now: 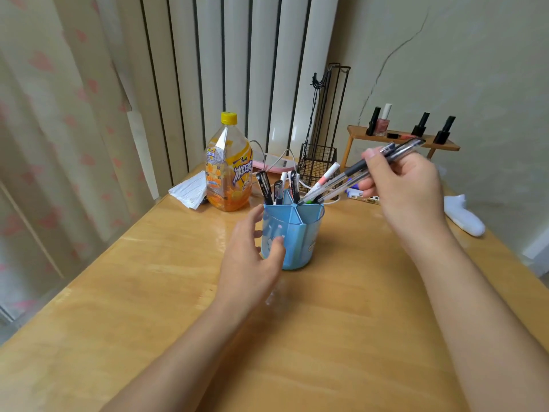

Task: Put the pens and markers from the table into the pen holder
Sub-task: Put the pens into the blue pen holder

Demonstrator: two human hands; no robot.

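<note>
A blue pen holder (300, 233) with divided compartments stands in the middle of the wooden table (148, 307). Several dark pens (265, 187) stand upright in its far compartments. My left hand (252, 260) curls around the holder's left side, thumb on its front wall. My right hand (407, 188) is raised to the right of the holder and grips a bundle of pens (365, 169), slanted down to the left. Their tips sit at the holder's right rim. A white marker with a pink band (325, 178) leans in the same bundle.
An orange drink bottle (227, 171) stands just behind the holder on the left, with folded paper (190, 190) beside it. A black wire basket (318, 165) and cables lie behind. A small wooden shelf (401, 141) with nail polish bottles is at the back right. A white object (463, 215) lies at the right edge.
</note>
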